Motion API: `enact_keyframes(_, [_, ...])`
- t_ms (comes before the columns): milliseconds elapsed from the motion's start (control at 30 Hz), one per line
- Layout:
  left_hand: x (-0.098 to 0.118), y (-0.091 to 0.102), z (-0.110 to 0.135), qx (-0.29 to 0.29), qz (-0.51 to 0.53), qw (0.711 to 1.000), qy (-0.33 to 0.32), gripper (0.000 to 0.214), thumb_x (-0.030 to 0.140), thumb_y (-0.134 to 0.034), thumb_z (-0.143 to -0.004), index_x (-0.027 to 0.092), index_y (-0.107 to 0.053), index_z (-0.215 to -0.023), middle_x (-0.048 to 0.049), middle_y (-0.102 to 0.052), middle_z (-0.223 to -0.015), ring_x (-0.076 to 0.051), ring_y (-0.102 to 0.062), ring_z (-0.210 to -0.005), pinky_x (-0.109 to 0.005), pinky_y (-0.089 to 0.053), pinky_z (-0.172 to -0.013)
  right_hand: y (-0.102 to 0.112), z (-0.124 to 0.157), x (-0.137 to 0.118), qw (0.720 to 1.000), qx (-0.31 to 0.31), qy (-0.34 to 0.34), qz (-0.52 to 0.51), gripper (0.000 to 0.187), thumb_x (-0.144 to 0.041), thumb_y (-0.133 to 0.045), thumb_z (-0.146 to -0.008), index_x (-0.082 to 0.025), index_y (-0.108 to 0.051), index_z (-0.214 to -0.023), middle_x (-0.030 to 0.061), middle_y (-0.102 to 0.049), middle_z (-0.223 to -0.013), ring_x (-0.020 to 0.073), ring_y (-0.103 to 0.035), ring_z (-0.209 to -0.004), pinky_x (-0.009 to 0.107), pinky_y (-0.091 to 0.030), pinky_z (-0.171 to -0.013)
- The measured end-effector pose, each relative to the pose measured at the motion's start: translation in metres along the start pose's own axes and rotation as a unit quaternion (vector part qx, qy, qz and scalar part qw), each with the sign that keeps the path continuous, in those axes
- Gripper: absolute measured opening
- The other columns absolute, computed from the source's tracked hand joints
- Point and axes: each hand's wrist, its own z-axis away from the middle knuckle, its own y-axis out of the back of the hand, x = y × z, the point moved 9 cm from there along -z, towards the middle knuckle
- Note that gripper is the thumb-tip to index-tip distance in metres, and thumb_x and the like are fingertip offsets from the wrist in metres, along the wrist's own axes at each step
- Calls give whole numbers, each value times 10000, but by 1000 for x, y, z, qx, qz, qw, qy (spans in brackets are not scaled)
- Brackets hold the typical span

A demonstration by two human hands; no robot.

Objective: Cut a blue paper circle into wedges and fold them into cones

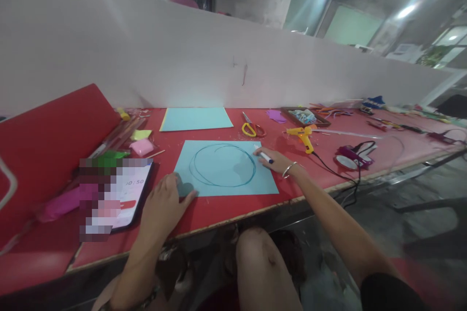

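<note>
One light-blue rectangular paper sheet (223, 167) inked with overlapping round loops, flat on a red-topped table (215, 211); left hand (164, 204), thumb spread from fingers, at its left edge; right hand (276, 160), at its right edge, pinching a slim white dark-ended marker (266, 157); yellow plastic glue gun (303, 137) beyond, rightward.
</note>
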Motion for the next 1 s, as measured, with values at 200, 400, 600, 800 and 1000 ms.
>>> enact_keyframes(200, [-1,-6,0,-54,17,998,5,486,455,-442,-816,95,-448,-1143,-194,-569,-1178,-314,-538,-1095,-397,-433,-873,-11,-15,-49,980,117,22,-156,329,-482,-447,-829,-197,-609,-863,70,-670,-902,169,-628,-766,330,-505,-742])
enact_keyframes(400, [-1,-5,-2,-70,22,997,20,536,449,-477,-797,61,-441,-1164,-200,-578,-1155,-321,-538,-1098,-397,-432,-875,-104,-48,-70,957,19,-18,-289,219,-376,-619,-706,-190,-518,-648,-50,-539,-485,80,-501,-454,194,-417,-462])
enact_keyframes(600, [-2,-5,-2,-60,38,997,19,535,455,-492,-785,61,-457,-1145,-205,-579,-1168,-318,-540,-1100,-396,-440,-867,-150,-68,-65,944,-61,-77,-314,228,-310,-591,-751,-182,-471,-605,-66,-536,-441,46,-462,-354,148,-350,-373])
enact_keyframes(800, [-3,-7,-1,-63,44,997,32,510,439,-502,-780,96,-453,-1154,-192,-580,-1176,-306,-538,-1104,-397,-433,-874,-154,-67,-64,947,-69,-80,-303,244,-325,-605,-756,-179,-470,-615,-71,-538,-449,45,-474,-358,137,-338,-359])
enact_keyframes(1000, [-3,-8,-1,-69,46,996,28,505,448,-497,-788,85,-459,-1139,-190,-570,-1185,-308,-529,-1105,-400,-423,-895,-155,-67,-64,960,-58,-43,-272,220,-330,-602,-747,-182,-491,-627,-72,-523,-456,46,-467,-386,143,-348,-386])
